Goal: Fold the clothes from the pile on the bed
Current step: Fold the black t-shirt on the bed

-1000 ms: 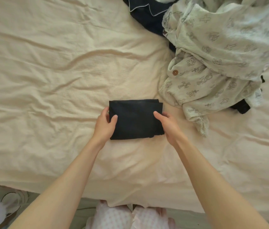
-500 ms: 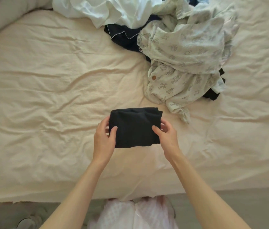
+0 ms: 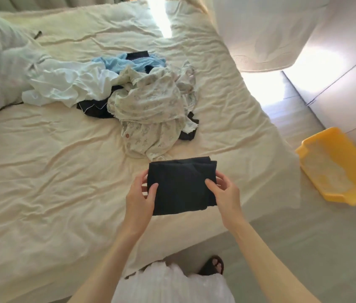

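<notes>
Both hands pinch a folded black garment (image 3: pixel 181 184), left hand (image 3: pixel 138 200) at its left edge, right hand (image 3: pixel 225 193) at its right. The pile (image 3: pixel 146 106) lies beyond on the bed (image 3: pixel 41 171).

Hands: left hand (image 3: pixel 138 199) and right hand (image 3: pixel 225 193) are gripping the folded black garment (image 3: pixel 180 185).
Place: nearside of the pile (image 3: pixel 146 106).

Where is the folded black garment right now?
Lower centre of the head view: the folded black garment is gripped between left hand and right hand, just below the clothes pile.
</notes>
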Demonstrator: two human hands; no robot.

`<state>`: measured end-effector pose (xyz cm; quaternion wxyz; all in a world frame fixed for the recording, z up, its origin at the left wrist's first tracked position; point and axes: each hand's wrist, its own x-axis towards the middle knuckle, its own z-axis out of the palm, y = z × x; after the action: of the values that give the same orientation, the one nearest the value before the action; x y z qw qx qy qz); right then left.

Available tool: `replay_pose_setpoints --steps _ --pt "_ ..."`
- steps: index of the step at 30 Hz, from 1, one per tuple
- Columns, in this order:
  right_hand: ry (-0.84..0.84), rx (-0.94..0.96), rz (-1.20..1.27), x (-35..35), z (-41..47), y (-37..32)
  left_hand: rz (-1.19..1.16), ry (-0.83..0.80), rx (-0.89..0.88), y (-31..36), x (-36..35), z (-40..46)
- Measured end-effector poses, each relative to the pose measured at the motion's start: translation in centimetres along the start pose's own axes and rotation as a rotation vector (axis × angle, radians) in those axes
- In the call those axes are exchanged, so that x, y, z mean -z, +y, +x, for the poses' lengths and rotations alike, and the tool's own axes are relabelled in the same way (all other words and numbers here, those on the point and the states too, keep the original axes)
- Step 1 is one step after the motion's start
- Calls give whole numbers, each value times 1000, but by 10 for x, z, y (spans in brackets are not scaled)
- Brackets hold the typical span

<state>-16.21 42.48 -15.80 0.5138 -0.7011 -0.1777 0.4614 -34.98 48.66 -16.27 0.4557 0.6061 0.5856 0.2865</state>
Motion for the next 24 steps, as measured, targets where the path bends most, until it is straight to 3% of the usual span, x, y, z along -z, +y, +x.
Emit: replay_pose_setpoints --steps 5,10,24 --pt "41 46 -76 120 -14 -20 -55 -2 8 62 -87 -51" --pt "122 57 -163 221 -2 -36 -113 -120 60 108 -172 -74" --pt "173 -42 -190 365 128 -78 -127 -173 194 184 -359 3"
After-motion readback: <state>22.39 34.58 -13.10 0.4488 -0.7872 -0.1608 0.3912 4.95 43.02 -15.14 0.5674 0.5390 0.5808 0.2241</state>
